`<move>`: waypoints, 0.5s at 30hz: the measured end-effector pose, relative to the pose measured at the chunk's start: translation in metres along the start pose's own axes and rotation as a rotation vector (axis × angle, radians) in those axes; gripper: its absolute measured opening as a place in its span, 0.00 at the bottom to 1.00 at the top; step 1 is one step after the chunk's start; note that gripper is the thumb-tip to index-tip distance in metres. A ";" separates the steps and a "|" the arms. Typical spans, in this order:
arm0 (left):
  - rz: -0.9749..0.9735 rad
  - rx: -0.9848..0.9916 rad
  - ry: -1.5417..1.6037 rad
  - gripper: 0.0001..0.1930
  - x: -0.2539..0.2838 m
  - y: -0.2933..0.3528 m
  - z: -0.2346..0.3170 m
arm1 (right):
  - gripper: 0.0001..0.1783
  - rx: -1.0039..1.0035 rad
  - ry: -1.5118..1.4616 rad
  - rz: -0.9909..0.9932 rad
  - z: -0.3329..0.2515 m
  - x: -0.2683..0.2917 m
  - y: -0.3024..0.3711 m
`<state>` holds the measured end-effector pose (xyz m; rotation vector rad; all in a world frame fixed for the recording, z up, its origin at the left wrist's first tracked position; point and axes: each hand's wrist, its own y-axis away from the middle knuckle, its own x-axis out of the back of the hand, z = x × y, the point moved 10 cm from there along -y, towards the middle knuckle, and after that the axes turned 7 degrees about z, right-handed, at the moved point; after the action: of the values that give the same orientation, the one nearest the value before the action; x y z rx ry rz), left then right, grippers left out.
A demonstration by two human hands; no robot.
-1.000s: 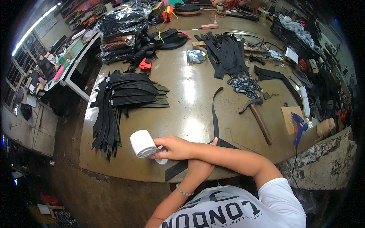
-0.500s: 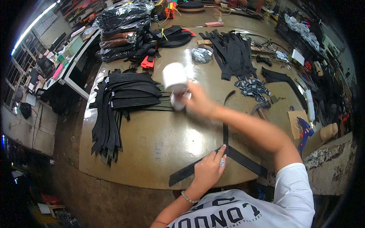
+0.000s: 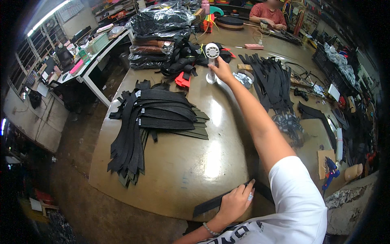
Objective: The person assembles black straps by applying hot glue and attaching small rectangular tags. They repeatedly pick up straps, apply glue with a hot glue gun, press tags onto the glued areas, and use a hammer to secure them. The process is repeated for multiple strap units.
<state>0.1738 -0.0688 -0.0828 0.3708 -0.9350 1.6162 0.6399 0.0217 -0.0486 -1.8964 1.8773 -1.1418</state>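
My right hand (image 3: pixel 222 70) reaches far forward, its fingers closed round the stem of a small white hand fan (image 3: pixel 212 51). The fan's round base (image 3: pixel 211 78) appears to stand on the table. Near the front edge my left hand (image 3: pixel 235 204) is closed over a black strap (image 3: pixel 208 205), fingertips on its upper edge. A small grey tag (image 3: pixel 250 197) shows at the left hand's fingers; how it is held I cannot tell. My right arm and sleeve hide part of the straps there.
Stacked black straps (image 3: pixel 162 110) lie at left on the table (image 3: pixel 162 171). Plastic-wrapped bundles (image 3: pixel 160 24) stand behind. To the right are more straps (image 3: pixel 268 77), a pile of small tags (image 3: pixel 288 124) and a blue glue gun (image 3: pixel 332 168). Another person (image 3: pixel 268 16) sits at the far side.
My right hand has carried the white fan away from me, from above the table's middle to beside the bundles at the back. The left hand stays on the strap. The whole view has shifted.
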 end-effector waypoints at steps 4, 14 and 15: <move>-0.010 -0.005 0.010 0.18 -0.001 0.000 -0.002 | 0.30 -0.084 -0.036 -0.009 0.024 -0.014 -0.004; 0.062 0.011 0.093 0.15 0.008 -0.003 -0.003 | 0.20 -0.018 -0.010 -0.233 -0.035 0.030 0.053; 0.049 0.012 0.103 0.15 0.007 -0.002 -0.004 | 0.18 0.069 -0.025 -0.269 -0.060 0.046 0.071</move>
<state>0.1747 -0.0611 -0.0801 0.2721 -0.8628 1.6701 0.5417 -0.0103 -0.0385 -2.1605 1.5822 -1.2354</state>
